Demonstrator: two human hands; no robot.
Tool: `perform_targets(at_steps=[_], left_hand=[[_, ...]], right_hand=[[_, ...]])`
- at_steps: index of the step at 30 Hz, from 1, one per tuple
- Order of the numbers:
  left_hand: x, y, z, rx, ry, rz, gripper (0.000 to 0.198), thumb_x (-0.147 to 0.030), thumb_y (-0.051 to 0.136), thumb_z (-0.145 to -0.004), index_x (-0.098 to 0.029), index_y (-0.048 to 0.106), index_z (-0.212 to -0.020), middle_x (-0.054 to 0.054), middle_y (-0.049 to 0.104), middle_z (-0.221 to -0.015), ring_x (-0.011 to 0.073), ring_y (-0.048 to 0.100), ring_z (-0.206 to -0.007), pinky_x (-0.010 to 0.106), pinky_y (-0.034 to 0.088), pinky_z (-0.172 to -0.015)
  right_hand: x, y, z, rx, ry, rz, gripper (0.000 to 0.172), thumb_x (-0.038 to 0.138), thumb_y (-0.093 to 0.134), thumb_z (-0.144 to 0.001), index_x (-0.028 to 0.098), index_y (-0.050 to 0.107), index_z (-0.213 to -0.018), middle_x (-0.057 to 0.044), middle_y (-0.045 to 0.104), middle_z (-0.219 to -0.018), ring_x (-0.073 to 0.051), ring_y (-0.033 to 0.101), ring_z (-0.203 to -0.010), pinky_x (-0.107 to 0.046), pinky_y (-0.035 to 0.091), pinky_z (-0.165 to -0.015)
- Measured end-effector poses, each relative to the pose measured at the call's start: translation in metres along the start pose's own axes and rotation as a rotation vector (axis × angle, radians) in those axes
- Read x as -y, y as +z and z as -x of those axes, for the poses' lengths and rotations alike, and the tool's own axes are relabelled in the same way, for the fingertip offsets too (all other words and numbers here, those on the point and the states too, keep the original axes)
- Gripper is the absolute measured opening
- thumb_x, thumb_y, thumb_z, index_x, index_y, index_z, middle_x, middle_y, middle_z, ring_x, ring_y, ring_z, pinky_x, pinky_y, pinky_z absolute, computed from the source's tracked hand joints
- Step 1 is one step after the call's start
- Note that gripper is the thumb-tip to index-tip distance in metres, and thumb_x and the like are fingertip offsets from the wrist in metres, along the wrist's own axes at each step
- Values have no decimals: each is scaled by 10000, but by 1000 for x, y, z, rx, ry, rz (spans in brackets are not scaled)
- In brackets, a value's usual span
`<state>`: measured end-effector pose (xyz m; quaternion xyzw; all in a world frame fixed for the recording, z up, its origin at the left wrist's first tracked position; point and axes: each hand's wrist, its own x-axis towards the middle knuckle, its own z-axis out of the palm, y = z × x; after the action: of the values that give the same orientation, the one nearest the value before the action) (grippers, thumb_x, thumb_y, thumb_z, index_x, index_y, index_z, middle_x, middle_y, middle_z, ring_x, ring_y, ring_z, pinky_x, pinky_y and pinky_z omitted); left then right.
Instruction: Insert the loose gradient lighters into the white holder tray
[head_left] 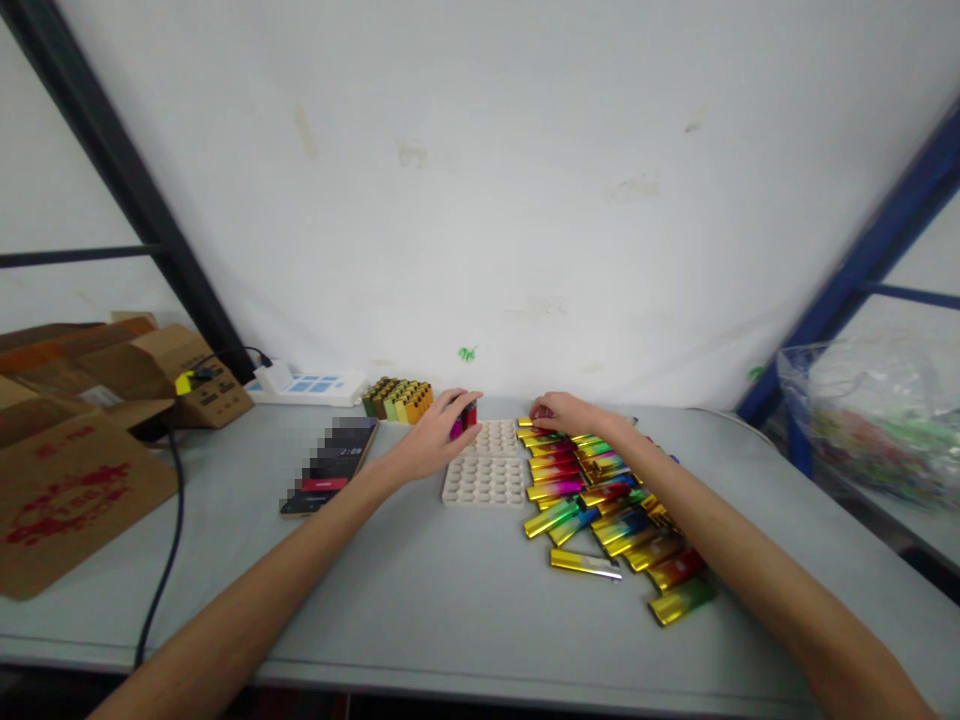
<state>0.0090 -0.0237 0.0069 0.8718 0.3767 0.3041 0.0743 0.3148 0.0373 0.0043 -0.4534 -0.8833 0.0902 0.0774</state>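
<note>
My left hand [441, 438] curves around a few upright lighters [471, 415], red and purple, at the back left of a white tray [484, 497] with rows of round-ended slots. Its thumb and forefinger lie on either side of them. To the right, my right hand [564, 412] has its fingers bent together over the far end of a pile of shiny lighters [555, 490], gold shading into red, green, blue and pink. A reddish lighter partly shows under those fingertips. One gold and silver lighter [585, 564] lies apart at the pile's front.
A block of upright lighters [397, 400] stands behind my left wrist. Left of it lie a phone [341, 455] and a white power strip [315, 388]. Cardboard boxes [82, 480] and a black cable [176, 500] occupy the left side. A clear plastic bag [877, 430] is at right.
</note>
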Motion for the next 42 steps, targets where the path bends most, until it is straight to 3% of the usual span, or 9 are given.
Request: perform_targets(at_steps=[4, 7, 11, 14, 19, 26, 33, 38, 42], left_hand=[[0, 0, 0, 6, -6, -7, 462, -385, 488, -1014, -216, 466, -1444, 125, 493, -1442, 256, 476, -1374, 454, 362, -1216], [2, 0, 0, 8, -1, -12, 462, -385, 489, -1014, -215, 469, -1443, 124, 492, -1441, 254, 471, -1380, 448, 356, -1218], [1, 0, 1, 7, -4, -6, 487, -390, 490, -1016, -210, 441, -1466, 127, 485, -1446, 256, 459, -1391, 447, 349, -1219], [-1, -1, 1, -21, -10, 12, 545, -402, 463, -1031, -212, 349, -1529, 134, 476, -1458, 258, 439, -1409, 461, 326, -1229], [-8, -7, 0, -107, 7, -5, 525, -389, 422, -1049, -204, 330, -1531, 140, 443, -1514, 255, 408, -1441, 466, 295, -1242], [-32, -16, 2, -383, 68, -21, 351, -320, 479, -1019, -207, 508, -1350, 100, 655, -1258, 244, 600, -1219, 442, 457, -1107], [-50, -11, 11, -434, 126, 9, 151, -269, 493, -1004, -205, 614, -1067, 74, 717, -1042, 205, 675, -1014, 379, 543, -963], [-54, -4, 13, -411, 159, 49, 140, -251, 490, -1001, -205, 620, -1024, 75, 715, -968, 195, 678, -937, 360, 560, -886], [-53, 0, 15, -396, 185, 45, 124, -229, 500, -997, -206, 621, -997, 56, 709, -920, 180, 676, -879, 336, 558, -829]], right_hand=[[-4, -6, -8, 59, 18, 9, 186, 278, 699, -887, 145, 784, -985, -91, 790, -902, -194, 700, -753, -252, 508, -682], [-1, -8, -6, 47, 14, 24, 149, 266, 708, -883, 146, 781, -932, -102, 782, -915, -204, 701, -802, -261, 511, -742], [8, -14, 9, -56, 16, 31, 245, 270, 569, -993, 119, 713, -1120, -167, 745, -1109, -230, 690, -983, -305, 499, -869], [18, -28, 29, -122, 32, -67, 293, 293, 472, -1047, 144, 639, -1235, -94, 774, -937, -187, 699, -790, -283, 506, -752], [41, -44, 69, -333, -23, -261, 349, 452, 538, -1008, 193, 735, -1134, -75, 788, -975, -202, 695, -812, -317, 508, -760], [72, -17, 100, -484, 215, -811, 404, 522, 741, -829, 168, 794, -1015, -63, 771, -851, -179, 642, -696, -305, 509, -625], [72, 1, 101, -545, 262, -1010, 307, 480, 684, -872, 175, 709, -843, -30, 697, -749, -192, 649, -722, -312, 516, -671], [84, -1, 106, -412, 150, -1130, 344, 497, 606, -953, 195, 684, -1101, -78, 741, -980, -221, 694, -930, -373, 557, -856], [90, -2, 110, -350, 75, -1210, 424, 504, 627, -956, 198, 647, -1248, -32, 704, -835, -192, 688, -822, -372, 558, -844]])
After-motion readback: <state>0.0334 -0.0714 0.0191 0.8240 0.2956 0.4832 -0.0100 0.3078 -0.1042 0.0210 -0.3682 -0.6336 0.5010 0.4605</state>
